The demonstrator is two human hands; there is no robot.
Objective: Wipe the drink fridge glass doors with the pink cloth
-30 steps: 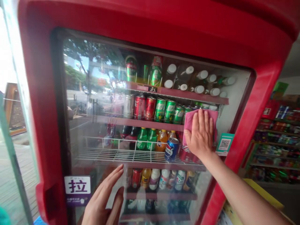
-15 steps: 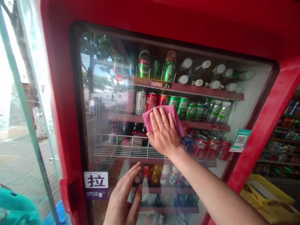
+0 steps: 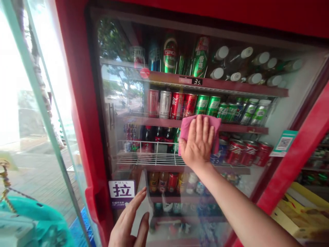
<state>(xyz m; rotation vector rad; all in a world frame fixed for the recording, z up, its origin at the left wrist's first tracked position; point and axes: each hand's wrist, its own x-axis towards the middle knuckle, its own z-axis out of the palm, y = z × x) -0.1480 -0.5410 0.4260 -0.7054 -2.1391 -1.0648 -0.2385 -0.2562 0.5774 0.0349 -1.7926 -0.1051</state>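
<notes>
My right hand [image 3: 197, 144] lies flat over a folded pink cloth [image 3: 215, 125], pressing it against the glass door [image 3: 164, 10] of a red drinks fridge. Its fingers point up, close together, and the cloth shows around them. The cloth overlaps the second shelf's edge, below several green cans [image 3: 207, 104]. My left hand [image 3: 130, 223] is raised at the lower middle, thumb and fingers apart, holding nothing. It is beside the purple and white pull label [image 3: 121, 193]; whether it touches the glass I cannot tell.
Bottles and cans, including red cola cans [image 3: 250, 152], stand behind the glass. The red door frame [image 3: 74, 103] has a handle recess [image 3: 96, 206] at left. Beyond it are a glass panel, a blue crate [image 3: 82, 230] and a turquoise object [image 3: 38, 223]. A yellow box [image 3: 303, 209] sits at right.
My right hand and the cloth have slid right and slightly down across the glass. My left hand has come nearer the pull label. The whole view has shifted, bringing the fridge closer.
</notes>
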